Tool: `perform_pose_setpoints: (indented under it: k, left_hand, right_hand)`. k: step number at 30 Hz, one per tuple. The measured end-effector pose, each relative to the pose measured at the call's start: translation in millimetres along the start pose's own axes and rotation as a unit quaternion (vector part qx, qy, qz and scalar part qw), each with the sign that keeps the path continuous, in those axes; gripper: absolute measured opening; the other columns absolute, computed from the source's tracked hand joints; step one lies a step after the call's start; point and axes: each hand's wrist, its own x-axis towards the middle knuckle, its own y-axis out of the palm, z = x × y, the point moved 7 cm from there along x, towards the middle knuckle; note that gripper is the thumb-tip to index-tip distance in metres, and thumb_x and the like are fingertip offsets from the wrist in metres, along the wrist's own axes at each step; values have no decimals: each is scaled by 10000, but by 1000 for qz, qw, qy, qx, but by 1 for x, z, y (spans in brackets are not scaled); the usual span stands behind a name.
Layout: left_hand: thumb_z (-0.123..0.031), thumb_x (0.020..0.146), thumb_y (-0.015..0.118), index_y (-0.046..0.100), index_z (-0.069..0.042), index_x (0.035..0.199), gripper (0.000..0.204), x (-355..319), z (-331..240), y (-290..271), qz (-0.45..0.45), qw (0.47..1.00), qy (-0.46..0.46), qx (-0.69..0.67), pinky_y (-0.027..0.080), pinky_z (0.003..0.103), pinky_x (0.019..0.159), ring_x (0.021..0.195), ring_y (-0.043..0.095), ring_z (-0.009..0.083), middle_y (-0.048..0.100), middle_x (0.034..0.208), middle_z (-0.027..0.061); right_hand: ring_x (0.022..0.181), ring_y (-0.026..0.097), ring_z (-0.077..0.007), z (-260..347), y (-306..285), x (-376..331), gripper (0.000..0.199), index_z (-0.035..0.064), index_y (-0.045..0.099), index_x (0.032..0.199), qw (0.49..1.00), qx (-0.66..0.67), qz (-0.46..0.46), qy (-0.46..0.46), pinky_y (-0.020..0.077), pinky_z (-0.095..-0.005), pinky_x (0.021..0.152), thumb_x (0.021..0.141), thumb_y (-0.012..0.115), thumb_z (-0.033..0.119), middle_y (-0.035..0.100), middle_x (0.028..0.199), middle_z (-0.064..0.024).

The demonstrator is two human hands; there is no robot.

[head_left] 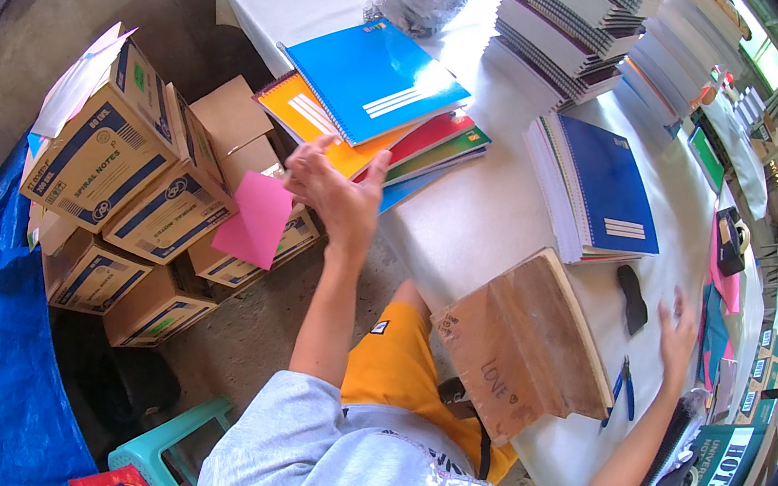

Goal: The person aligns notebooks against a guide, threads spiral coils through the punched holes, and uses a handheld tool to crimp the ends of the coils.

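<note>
Pink paper, a single sheet [258, 218], hangs just below the left hand [332, 188], which is raised with the fingers spread and the palm open. Whether a fingertip is pinching the sheet's top corner or the sheet is loose in the air cannot be told from this view. The sheet sits off the near-left edge of the white worktop [480, 226], over a heap of cardboard cartons [134, 200] on the floor.

The right hand [678, 337] is open too, fingers splayed, hovering over the worktop and holding nothing. It is near a small dark flat object [632, 299] and two blue pens [625, 387].

Between the hands, at the worktop's near edge, lies a worn brown cardboard-covered pad [528, 345]. Farther in, a fan of spiral notebooks [378, 104], blue on top with orange, red and green under it, lies beside the left hand. A stack topped by a dark blue notebook [603, 188] sits beyond the brown pad, with taller notebook piles [574, 31] behind it.

To handle the sheet well, it seems best to pinch it lightly at one corner so it stays flat and uncreased, and to guide it down rather than let it flutter toward the cartons.
</note>
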Motion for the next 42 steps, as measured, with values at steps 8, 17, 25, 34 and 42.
perform_pose_setpoints:
  k: [8,17,25,34,42]
  left_hand:
    - [-325,790,680,461,-21,1270,609,-71,-118,96,421,827,93,-360,398,381,933,1086,505,311,523,1181,173]
    - [-644,821,428,332,-63,1377,809,-158,-192,191,594,732,194,-272,132,456,1101,1357,96,401,254,1456,131]
    - [-650,815,422,243,-113,1421,829,-152,-192,176,558,785,236,-127,79,577,1063,1389,22,310,167,1493,96]
    - [-743,725,450,346,-225,1388,848,-144,-190,174,569,763,287,-109,67,650,1026,1383,24,334,231,1479,27]
    - [-571,749,614,314,-23,1374,883,-86,-177,165,515,791,110,-312,121,502,1091,1350,158,378,214,1466,164]
  right_hand:
    - [1079,507,-294,16,58,144,625,87,456,1294,956,154,97,228,369,-545,883,830,547,496,549,1172,-146]
    - [972,523,-230,-8,94,166,370,64,631,910,951,164,160,206,393,-488,775,726,727,370,601,988,-101]
    - [681,590,-175,4,68,175,257,-2,620,867,987,72,82,115,457,-315,601,684,752,121,627,784,-91]
    - [952,604,-188,0,78,144,381,5,547,1147,851,419,238,207,463,-341,905,827,632,193,606,1106,-101]
    - [899,571,-125,84,-28,81,390,-4,507,1219,883,464,-62,16,463,-264,793,851,598,84,624,1045,-78]
